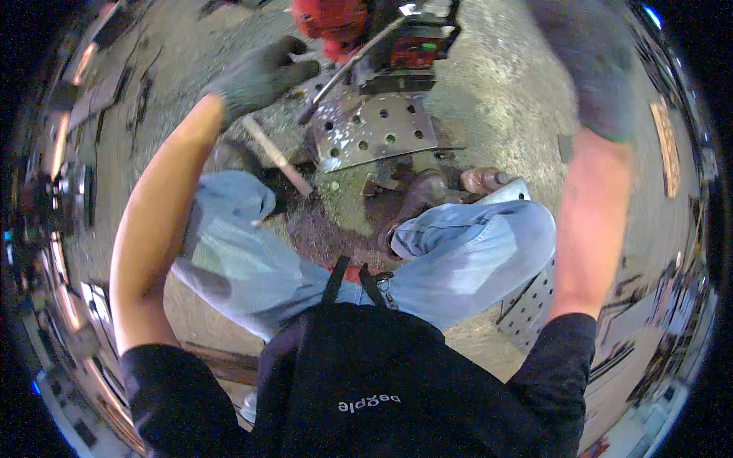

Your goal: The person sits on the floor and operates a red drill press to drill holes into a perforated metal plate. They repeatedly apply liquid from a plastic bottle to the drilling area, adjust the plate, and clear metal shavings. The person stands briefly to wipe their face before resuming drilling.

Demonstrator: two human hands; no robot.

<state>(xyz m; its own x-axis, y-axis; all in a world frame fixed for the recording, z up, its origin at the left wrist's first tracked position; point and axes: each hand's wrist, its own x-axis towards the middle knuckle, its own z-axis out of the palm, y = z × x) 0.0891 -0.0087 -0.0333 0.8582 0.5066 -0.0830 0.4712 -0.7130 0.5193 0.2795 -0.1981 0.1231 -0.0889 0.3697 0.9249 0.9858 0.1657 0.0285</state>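
Ahead of me a red and black power machine [412,52], which looks like a magnetic drill, stands at a steel plate [374,131] with several round holes. A long metal lever [355,69] with a dark knob slants down-left from it. My left hand [259,82], in a dark grey glove, reaches in from the left beside the lever. Its fingers are spread and nothing shows in them. My right hand [595,72], also gloved, is raised far to the right of the machine. Motion smears it, and its fingers cannot be made out.
A wooden bar or handle [276,156] lies on the floor left of the plate. Brown boots [424,191] are close to its near edge. Another perforated plate [528,305] lies by my right knee. A strip of wood [666,149] lies at the far right.
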